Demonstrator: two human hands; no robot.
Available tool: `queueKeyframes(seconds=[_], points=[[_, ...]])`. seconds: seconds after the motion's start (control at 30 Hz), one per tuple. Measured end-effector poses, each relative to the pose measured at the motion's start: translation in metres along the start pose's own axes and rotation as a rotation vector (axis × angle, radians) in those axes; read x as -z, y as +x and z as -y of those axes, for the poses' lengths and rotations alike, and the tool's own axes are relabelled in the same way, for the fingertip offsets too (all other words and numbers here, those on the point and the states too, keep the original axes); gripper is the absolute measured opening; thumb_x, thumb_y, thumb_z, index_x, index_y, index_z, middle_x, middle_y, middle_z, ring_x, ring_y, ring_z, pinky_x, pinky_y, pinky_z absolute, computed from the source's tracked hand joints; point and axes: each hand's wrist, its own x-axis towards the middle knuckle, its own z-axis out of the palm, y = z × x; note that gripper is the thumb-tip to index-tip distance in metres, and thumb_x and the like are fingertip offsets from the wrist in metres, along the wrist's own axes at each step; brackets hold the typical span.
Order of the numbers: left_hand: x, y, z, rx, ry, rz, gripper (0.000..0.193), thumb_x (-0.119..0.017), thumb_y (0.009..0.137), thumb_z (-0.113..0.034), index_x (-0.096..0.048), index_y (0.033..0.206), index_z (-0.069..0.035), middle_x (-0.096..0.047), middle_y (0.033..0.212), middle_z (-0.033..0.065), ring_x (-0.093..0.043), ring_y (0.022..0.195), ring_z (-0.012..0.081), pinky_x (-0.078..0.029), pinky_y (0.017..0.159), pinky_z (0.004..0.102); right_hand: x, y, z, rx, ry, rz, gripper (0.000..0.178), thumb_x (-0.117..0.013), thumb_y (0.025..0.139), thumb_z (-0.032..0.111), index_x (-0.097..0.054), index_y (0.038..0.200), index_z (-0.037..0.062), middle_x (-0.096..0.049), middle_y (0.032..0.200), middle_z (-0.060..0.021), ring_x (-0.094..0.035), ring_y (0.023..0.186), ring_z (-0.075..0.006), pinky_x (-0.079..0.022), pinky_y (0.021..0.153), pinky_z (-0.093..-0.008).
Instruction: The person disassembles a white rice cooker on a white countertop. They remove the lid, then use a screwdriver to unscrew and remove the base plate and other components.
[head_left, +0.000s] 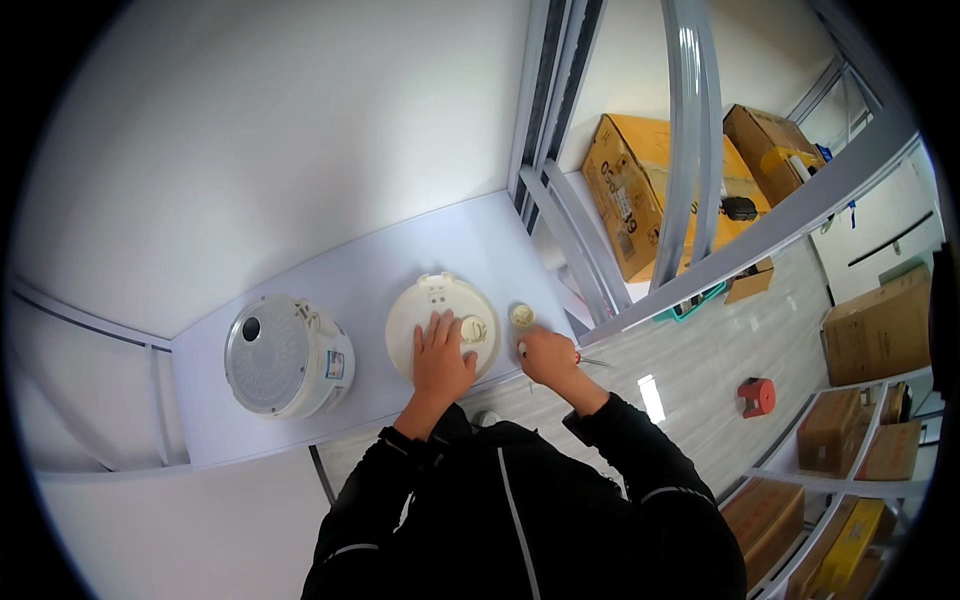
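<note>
A white table (370,245) runs slantwise under the hands, its far edge along a pale wall. Past its right edge, behind grey metal posts (683,150), sits a big yellow cardboard box (625,190). A white round pot (335,370) lies on the left part of the surface, between the left edge and the middle, its round grey face with a dark hole turned partly toward the camera. Right of it, well apart, a cream round lid (405,315) rests flat near the near edge. The left hand (440,362) is laid palm down on this lid, fingers straight and slightly spread, grasping nothing. The right hand (548,358) is at the near right corner, fingers curled closed around a red-handled tool (577,357); its thin metal shaft sticks out past the hand's outer side. A pale bit shows at the fingertips, too small to make out. On the lid, just beside the left fingers, is a round cream knob (474,330). A small cream cup (521,315) stands near the right edge, just beyond the right hand.
</note>
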Motion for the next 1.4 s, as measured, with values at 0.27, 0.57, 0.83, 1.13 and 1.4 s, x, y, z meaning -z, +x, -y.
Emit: queueKeyframes(seconds=[0.27, 0.57, 0.83, 1.13, 1.4], points=[[-0.007, -0.003, 0.006, 0.01, -0.04, -0.013, 0.072, -0.077, 0.089, -0.03, -0.052, 0.152, -0.006, -0.045, 0.165, 0.0136, -0.035, 0.158, 0.035, -0.021, 0.13, 0.0581, 0.016, 0.033, 0.005, -0.139, 0.067, -0.014, 0.017, -0.067, 0.09, 0.019, -0.077, 0.102, 0.0137, -0.073, 0.111, -0.0153, -0.075, 0.102, -0.0392, -0.06, 0.084, -0.052], [-0.007, -0.004, -0.004, -0.007, 0.012, -0.001, 0.072, -0.077, 0.088, -0.028, -0.052, 0.151, -0.006, -0.045, 0.165, 0.0124, -0.033, 0.158, 0.034, -0.019, 0.13, 0.0574, 0.026, 0.01, 0.006, -0.14, 0.062, 0.046, 0.028, -0.066, 0.09, 0.016, -0.074, 0.116, 0.0107, -0.069, 0.118, -0.0196, -0.073, 0.104, -0.0426, -0.06, 0.087, -0.0511], [-0.005, -0.005, -0.008, -0.051, 0.049, -0.015, 0.071, -0.079, 0.086, -0.026, -0.054, 0.15, -0.007, -0.047, 0.163, 0.0116, -0.034, 0.158, 0.0325, -0.019, 0.131, 0.0568, 0.09, -0.013, 0.034, 0.28, 0.618, -0.414, 0.052, -0.076, 0.086, -0.001, -0.058, 0.135, 0.0046, -0.065, 0.109, -0.0164, -0.067, 0.098, -0.0382, -0.054, 0.089, -0.0415], [0.017, -0.002, -0.005, -0.086, 0.075, 0.122, 0.058, -0.078, 0.083, -0.017, -0.063, 0.138, -0.008, -0.056, 0.15, 0.0081, -0.041, 0.153, 0.0324, -0.019, 0.129, 0.0621, 0.127, -0.017, 0.046, 0.271, 0.831, -0.455, 0.051, -0.085, 0.092, 0.022, -0.061, 0.132, 0.0041, -0.071, 0.119, -0.0152, -0.07, 0.106, -0.0322, -0.055, 0.093, -0.0397], [0.005, 0.005, 0.001, 0.021, -0.162, 0.071, 0.036, -0.079, 0.083, -0.019, -0.073, 0.116, -0.007, -0.065, 0.123, 0.0087, -0.058, 0.129, 0.0314, -0.038, 0.12, 0.0546, 0.106, -0.012, 0.049, 0.358, 0.804, -0.41, 0.049, -0.083, 0.094, 0.017, -0.058, 0.134, 0.004, -0.073, 0.119, -0.0145, -0.073, 0.107, -0.029, -0.056, 0.094, -0.0372]])
